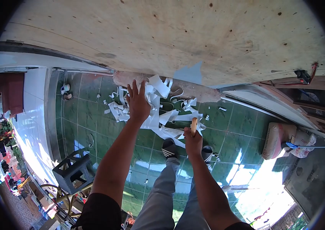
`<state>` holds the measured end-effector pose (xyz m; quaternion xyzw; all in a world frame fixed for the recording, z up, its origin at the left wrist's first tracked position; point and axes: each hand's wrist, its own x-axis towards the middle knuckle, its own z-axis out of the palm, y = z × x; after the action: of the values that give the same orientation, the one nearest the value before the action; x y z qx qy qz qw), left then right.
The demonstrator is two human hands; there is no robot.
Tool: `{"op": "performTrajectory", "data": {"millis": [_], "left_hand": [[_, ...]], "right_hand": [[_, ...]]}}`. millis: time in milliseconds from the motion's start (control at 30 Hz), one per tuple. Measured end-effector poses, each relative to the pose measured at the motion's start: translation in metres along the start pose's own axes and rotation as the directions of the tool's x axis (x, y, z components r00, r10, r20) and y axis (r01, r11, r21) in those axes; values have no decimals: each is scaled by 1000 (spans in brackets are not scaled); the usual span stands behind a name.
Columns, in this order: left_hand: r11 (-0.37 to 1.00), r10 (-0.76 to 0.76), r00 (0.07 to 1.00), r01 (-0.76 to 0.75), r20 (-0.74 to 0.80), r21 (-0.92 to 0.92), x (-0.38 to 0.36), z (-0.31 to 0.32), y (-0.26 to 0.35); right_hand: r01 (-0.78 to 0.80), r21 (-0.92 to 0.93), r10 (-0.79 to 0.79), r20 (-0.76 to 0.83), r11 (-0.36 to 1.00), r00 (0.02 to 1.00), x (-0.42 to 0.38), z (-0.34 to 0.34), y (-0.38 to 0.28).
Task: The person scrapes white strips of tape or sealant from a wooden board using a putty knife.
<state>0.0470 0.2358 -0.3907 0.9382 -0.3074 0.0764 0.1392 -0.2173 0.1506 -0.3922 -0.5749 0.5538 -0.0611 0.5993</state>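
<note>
My left hand (138,104) reaches forward with its fingers stretched and spread, holding nothing. Behind it on the green tiled floor lies a heap of torn white strips (153,113). Whether the hand touches the wall surface above cannot be made out. My right hand (194,142) is closed around a tan, wooden-looking handle (194,125); the rest of that tool is hidden. Ahead rises a pale, stained wall surface (216,34) with small dark spots. One ragged light-blue patch (189,73) clings to its lower edge.
A dark plastic stool (74,172) stands at the left, near a yellowish wheel-like frame (63,199). Filled sacks (279,140) lean at the right, with a blue-ended pole (292,145) across them. Shoes (66,92) lie far left. A small black box (303,76) hangs on the right.
</note>
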Motion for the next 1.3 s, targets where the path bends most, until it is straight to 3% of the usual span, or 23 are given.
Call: {"op": "performTrajectory", "data": {"millis": [33,100,200,300,333,400,433,500,533,633,667,733,800,867,900,967,1000,1100,1133,1167,1200,1300], "left_hand": [[996,85,993,-86,-77,-7,0,1,0],[937,184,981,-193,-58,-292,3,9,-20],[854,101,983,-8,150,-521,3,6,-23],[902,14,991,43,130,-429,6,-2,-13],[883,-71,963,182,260,-433,7,-7,-10],[926,-116,913,242,391,-291,7,-11,-10],[941,-143,881,262,450,-215,7,-12,-11],[951,-192,888,273,418,-144,-3,8,-16],[954,-215,891,280,400,-109,-4,13,-16],[965,-261,788,216,558,147,1,8,-16],[966,-260,723,205,641,160,9,1,-15],[908,-225,704,403,674,-118,15,-19,-7],[817,-269,691,533,671,-221,25,-46,10],[940,-272,788,341,552,-23,24,-52,26],[965,-258,831,245,493,92,21,-53,29],[994,-108,855,99,508,44,18,-41,13],[999,-34,860,27,510,20,16,-36,7],[906,-155,867,316,473,-281,16,-45,29],[923,-91,917,223,387,-312,12,-43,34],[914,-74,913,222,400,-339,7,-44,40],[904,-57,908,223,414,-365,2,-49,49],[874,3,906,203,424,-441,-14,-56,75]], "right_hand": [[-1,-5,1,-7,1000,1000,1,-2,1],[-2,-14,2,-19,1000,1000,4,-6,6],[-12,-57,9,-36,998,999,7,-10,16],[-16,-64,15,-11,998,1000,5,-18,16],[-21,-85,19,-15,996,1000,4,-22,14],[-32,-125,29,-22,992,999,0,-27,12],[-35,-32,34,-22,999,999,-1,-29,12],[-39,153,42,-20,987,999,-4,-34,12],[-43,191,47,-17,981,999,-3,-40,13],[-12,249,17,-20,968,1000,-1,-58,4],[29,230,-22,-31,973,999,3,-62,-4],[142,171,-137,-41,975,990,14,-69,-18],[267,-27,-268,-46,963,962,27,-82,-36],[386,-222,-401,-29,896,915,40,-96,-65],[400,-224,-417,-29,889,909,49,-101,-72],[431,-232,-448,-28,872,893,69,-110,-86],[440,-162,-449,-23,883,893,77,-109,-96],[456,52,-458,25,888,889,91,-108,-130],[455,127,-465,60,881,883,91,-105,-139],[450,202,-475,96,870,875,94,-101,-148],[528,314,-571,58,789,819,97,-92,-155],[894,-93,-892,81,438,445,104,-84,-191]]}}
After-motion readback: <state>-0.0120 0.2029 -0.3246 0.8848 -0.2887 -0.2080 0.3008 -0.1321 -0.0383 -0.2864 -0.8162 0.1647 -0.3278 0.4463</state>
